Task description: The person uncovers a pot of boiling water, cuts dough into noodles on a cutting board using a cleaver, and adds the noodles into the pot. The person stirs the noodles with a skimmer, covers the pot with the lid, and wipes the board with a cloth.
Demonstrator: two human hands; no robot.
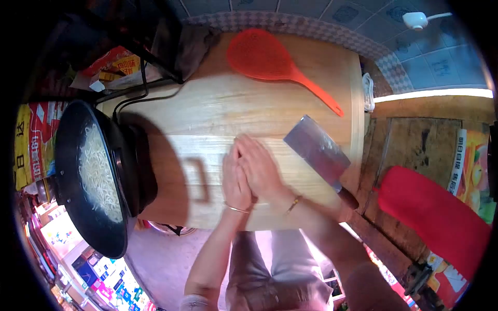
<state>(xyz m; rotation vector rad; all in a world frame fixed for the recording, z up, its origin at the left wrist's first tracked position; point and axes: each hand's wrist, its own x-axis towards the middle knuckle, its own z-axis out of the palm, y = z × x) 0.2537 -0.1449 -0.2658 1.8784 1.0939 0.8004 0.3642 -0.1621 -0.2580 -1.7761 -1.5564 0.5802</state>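
Over the wooden board (207,114), my left hand (234,181) and my right hand (259,167) meet palm to palm. The fingers of both are stretched out and lie flat against each other; I see nothing held between them, though the palms are hidden. To the right of my hands a cleaver (318,149) lies on the board, its dark handle angled toward the lower right. An orange-red strainer (262,56) rests near the back edge. On the left stands a black wok (71,202) with pale noodles (98,179) in it.
A black stand with a cable (145,96) is at the back left, beside yellow and red packets (122,65). Red cloth-like material (430,199) lies at the right. A white ladle-shaped item (416,20) is against the tiled wall.
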